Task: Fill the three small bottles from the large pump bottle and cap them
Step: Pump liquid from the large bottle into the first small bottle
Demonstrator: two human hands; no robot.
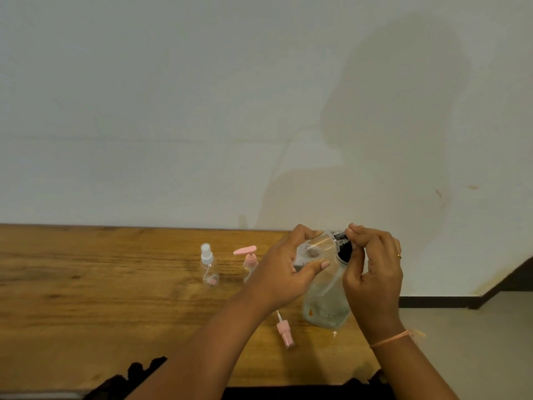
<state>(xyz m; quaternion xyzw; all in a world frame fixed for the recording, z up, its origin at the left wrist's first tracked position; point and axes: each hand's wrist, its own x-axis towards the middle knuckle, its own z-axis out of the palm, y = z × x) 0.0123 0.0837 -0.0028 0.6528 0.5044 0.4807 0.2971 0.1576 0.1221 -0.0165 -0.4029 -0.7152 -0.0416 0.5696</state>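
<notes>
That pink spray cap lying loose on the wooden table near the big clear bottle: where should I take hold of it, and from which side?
Pinch the pink spray cap across its thick pink body, coming straight down from above. It lies on its side on the wooden table, and its thin white dip tube, pointing away from you, looks too slender to grip.

No readable text on my feed.
The only printing I can pick out is a black-and-white label (pixel 344 249) near the top of the large pump bottle (pixel 326 298). Its marks are too small and blurred for me to read, and the right hand (pixel 372 272) covers part of it. A pale patch (pixel 310 252) with faint marks sits on the same bottle beside the left hand (pixel 284 272), and I cannot read that either.
</notes>
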